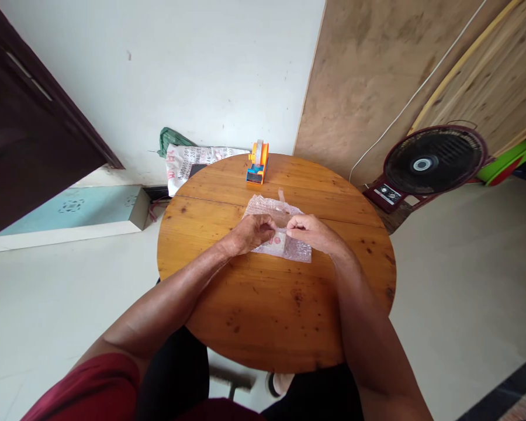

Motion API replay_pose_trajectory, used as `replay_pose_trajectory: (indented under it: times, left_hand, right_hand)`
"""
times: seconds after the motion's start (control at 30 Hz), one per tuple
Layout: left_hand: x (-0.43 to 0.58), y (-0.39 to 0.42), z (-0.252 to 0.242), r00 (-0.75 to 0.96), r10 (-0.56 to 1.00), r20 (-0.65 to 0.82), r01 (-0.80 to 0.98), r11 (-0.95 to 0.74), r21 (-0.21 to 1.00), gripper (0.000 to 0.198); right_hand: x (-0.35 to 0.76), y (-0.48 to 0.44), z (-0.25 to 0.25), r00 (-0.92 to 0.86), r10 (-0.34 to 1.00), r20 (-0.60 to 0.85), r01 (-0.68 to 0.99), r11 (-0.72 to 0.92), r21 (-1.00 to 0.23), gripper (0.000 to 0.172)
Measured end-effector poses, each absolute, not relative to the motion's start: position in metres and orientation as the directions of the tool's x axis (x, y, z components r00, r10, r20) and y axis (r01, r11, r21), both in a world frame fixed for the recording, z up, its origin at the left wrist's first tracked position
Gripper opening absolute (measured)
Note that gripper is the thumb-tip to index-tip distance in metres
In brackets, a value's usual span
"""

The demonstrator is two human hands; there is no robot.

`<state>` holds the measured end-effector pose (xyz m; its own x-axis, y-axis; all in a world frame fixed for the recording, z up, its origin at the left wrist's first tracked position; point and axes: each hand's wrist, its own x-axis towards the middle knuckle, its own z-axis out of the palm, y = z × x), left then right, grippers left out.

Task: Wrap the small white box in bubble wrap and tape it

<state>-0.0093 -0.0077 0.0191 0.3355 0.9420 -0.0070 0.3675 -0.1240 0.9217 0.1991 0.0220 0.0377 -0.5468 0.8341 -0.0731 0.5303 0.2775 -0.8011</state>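
Note:
A sheet of bubble wrap [300,252] lies on the round wooden table [263,316] in front of me. On it is a small whitish item with red print [276,241], partly covered by the wrap and my fingers. My left hand [252,232] is closed, its thumb and fingertips pinching the wrap's edge above this item. From the other side my right hand [313,232] pinches the same edge, close to the left fingertips. A short strip, apparently clear tape [281,195], sticks out past the wrap's far edge.
Near the table's far edge stands an orange and blue tape dispenser [258,164] with a roll in it. Behind the table is a white printed sack [175,169] against the wall. A round black fan [433,161] stands at the right, a pale blue box [96,207] at the left.

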Motion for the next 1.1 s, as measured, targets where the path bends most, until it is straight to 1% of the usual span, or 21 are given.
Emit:
replay_pose_trajectory:
  times: [0.13, 0.2, 0.37, 0.43, 0.5, 0.67, 0.8, 0.87, 0.97, 1.1]
  left_hand:
    - [-0.009, -0.006, 0.016, 0.339, 0.940, -0.029, 0.339, -0.094, 0.936, 0.011]
    - [-0.009, -0.005, 0.014, 0.348, 0.937, -0.032, 0.311, -0.084, 0.947, 0.010]
    - [-0.011, -0.005, 0.016, 0.373, 0.928, -0.026, 0.272, -0.082, 0.959, 0.005]
    - [-0.011, -0.005, 0.017, 0.378, 0.925, -0.033, 0.270, -0.076, 0.960, 0.006]
    - [-0.011, -0.005, 0.018, 0.383, 0.923, -0.031, 0.271, -0.080, 0.959, 0.008]
    - [-0.012, -0.005, 0.020, 0.383, 0.924, -0.013, 0.294, -0.108, 0.950, 0.012]
    - [-0.012, -0.004, 0.016, 0.390, 0.921, -0.001, 0.276, -0.116, 0.954, 0.015]
    - [-0.013, -0.003, 0.013, 0.388, 0.921, 0.032, 0.304, -0.161, 0.939, 0.017]
    - [-0.016, -0.002, 0.011, 0.357, 0.932, 0.064, 0.443, -0.229, 0.867, 0.024]
    - [-0.025, -0.001, 0.016, 0.310, 0.951, 0.008, 0.623, -0.209, 0.754, 0.034]
  right_hand:
    - [0.199, 0.022, 0.036, -0.539, 0.839, -0.074, 0.536, 0.274, -0.798, 0.009]
    - [0.198, 0.022, 0.036, -0.528, 0.848, -0.052, 0.540, 0.288, -0.791, 0.009]
    - [0.194, 0.018, 0.044, -0.510, 0.855, 0.094, 0.468, 0.367, -0.804, 0.008]
    - [0.193, 0.017, 0.046, -0.551, 0.819, 0.159, 0.420, 0.437, -0.795, 0.007]
    - [0.192, 0.018, 0.044, -0.608, 0.769, 0.197, 0.377, 0.499, -0.780, 0.010]
    - [0.192, 0.024, 0.031, -0.683, 0.702, 0.202, 0.361, 0.565, -0.742, 0.010]
    - [0.191, 0.027, 0.025, -0.683, 0.705, 0.188, 0.371, 0.558, -0.742, 0.013]
    - [0.191, 0.027, 0.024, -0.675, 0.719, 0.163, 0.393, 0.538, -0.746, 0.014]
    - [0.191, 0.027, 0.024, -0.676, 0.721, 0.153, 0.396, 0.530, -0.750, 0.014]
    - [0.191, 0.026, 0.025, -0.692, 0.694, 0.197, 0.360, 0.569, -0.739, 0.010]
